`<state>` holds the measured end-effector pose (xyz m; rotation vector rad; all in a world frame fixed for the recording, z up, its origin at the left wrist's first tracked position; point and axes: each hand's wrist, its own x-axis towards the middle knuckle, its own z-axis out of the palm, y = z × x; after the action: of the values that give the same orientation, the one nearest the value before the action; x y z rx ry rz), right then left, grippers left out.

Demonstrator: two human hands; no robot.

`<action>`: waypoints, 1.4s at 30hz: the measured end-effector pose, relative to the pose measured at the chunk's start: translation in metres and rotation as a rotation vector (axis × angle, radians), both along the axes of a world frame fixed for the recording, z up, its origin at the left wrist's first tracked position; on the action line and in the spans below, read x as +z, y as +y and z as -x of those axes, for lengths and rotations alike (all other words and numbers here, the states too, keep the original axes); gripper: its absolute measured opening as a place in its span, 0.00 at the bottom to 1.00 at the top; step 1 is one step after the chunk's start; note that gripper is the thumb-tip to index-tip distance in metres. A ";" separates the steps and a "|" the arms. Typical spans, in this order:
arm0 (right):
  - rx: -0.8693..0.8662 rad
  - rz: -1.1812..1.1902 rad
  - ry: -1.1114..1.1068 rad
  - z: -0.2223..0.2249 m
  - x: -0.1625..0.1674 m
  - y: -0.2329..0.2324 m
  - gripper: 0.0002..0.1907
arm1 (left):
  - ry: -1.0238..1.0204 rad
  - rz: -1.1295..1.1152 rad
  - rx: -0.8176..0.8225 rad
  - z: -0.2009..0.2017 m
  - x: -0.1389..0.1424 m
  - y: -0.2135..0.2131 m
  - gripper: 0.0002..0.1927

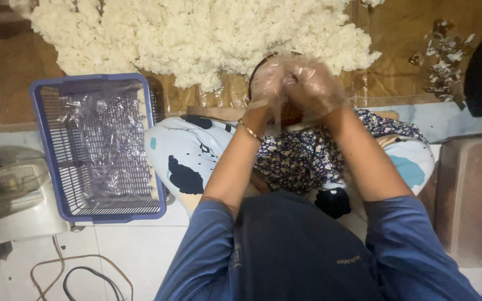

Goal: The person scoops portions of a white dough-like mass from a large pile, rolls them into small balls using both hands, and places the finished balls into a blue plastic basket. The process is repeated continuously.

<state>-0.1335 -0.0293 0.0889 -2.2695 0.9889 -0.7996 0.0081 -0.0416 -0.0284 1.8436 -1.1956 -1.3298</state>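
Brown surface [12,67] at twelve o'clock, white rice heap [196,33] on it; left hand [267,83] and right hand [313,85] (clear-gloved) clasped together, contents unclear; blue basket [40,150] at nine o'clock.

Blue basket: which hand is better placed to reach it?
Left. The left hand is nearer the blue basket, which sits on the person's left. The right hand, clasped against it, would probably have to cross over.

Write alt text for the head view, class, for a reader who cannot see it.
Two hands in clear plastic gloves, the left hand and right hand, press together beside a large heap of white rice. A blue basket lined with plastic sits to the left.
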 end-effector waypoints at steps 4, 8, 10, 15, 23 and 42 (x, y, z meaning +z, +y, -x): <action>-0.499 -0.179 0.443 0.046 -0.051 -0.035 0.06 | 0.542 0.341 0.018 -0.009 0.018 0.019 0.15; -0.784 -0.304 0.627 0.099 -0.112 -0.062 0.07 | -0.621 0.928 -0.176 -0.048 0.038 0.041 0.24; -0.843 -0.352 0.682 0.112 -0.138 -0.067 0.07 | -0.783 1.016 -0.107 -0.082 0.046 0.056 0.15; -0.910 -0.430 0.765 0.121 -0.170 -0.073 0.07 | -0.544 0.477 0.539 -0.223 0.061 0.118 0.24; -0.943 -0.452 0.748 0.147 -0.180 -0.057 0.09 | -1.031 -0.600 -0.121 -0.360 -0.017 0.262 0.12; -0.876 -0.462 0.547 0.095 -0.124 -0.079 0.13 | -0.351 0.516 0.167 -0.158 0.156 0.075 0.27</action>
<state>-0.2285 -0.1086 -0.0351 -1.6177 2.2249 -0.1762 0.1660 0.0331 0.1276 1.7744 -1.3659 -0.5442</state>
